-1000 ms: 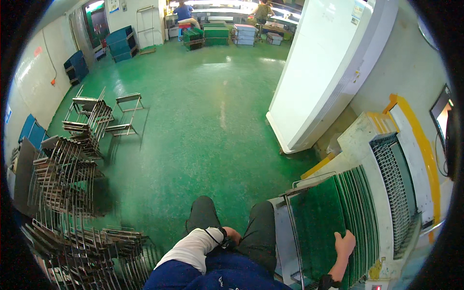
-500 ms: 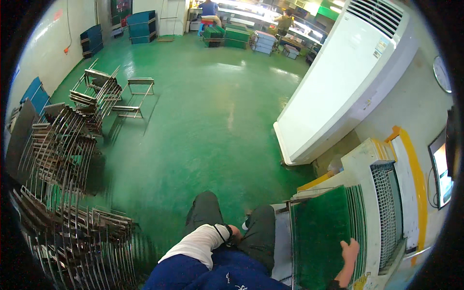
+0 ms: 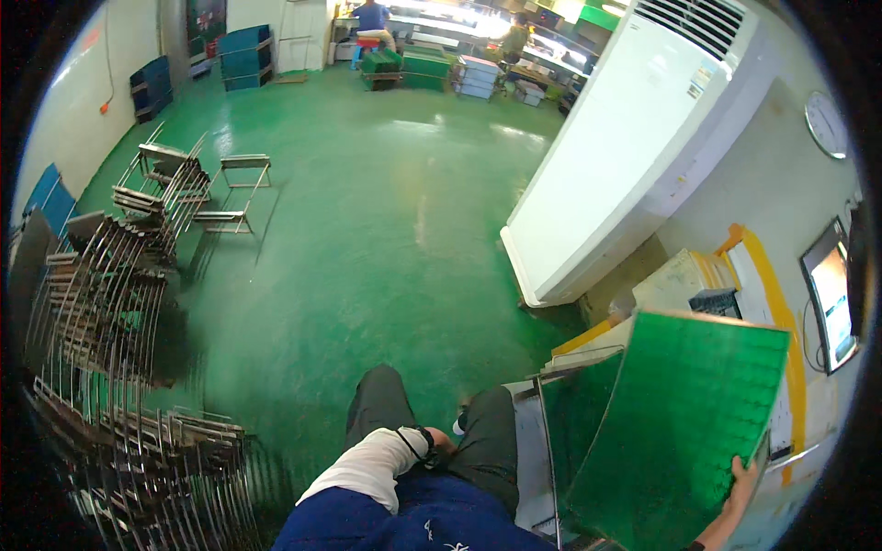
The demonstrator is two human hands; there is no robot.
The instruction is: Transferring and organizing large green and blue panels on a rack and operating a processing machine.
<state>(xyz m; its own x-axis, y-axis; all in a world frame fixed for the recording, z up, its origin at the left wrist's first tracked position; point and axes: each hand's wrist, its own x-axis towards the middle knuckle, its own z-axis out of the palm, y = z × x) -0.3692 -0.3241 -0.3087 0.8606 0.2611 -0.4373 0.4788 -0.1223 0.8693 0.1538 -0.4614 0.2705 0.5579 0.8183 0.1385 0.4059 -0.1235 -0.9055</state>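
My right hand grips the right edge of a large green sheet, which tilts up over a rack at my right side. The thumb lies on the sheet's face; the other fingers are mostly hidden behind its edge. Beneath and to the left of it, another dark green sheet stands in the metal-framed rack. My left hand rests between my thighs at the end of a white sleeve, with a dark band at the wrist. Its fingers cannot be made out.
Stacked metal frames crowd the left side, with a single frame farther off. A tall white air conditioner stands ahead right. A screen and a clock hang on the right wall. People sit at a far bench.
My right hand has moved right and taken hold of a green sheet, which now tilts away from the others in the rack. My left hand has stayed in place. The view has shifted slightly.
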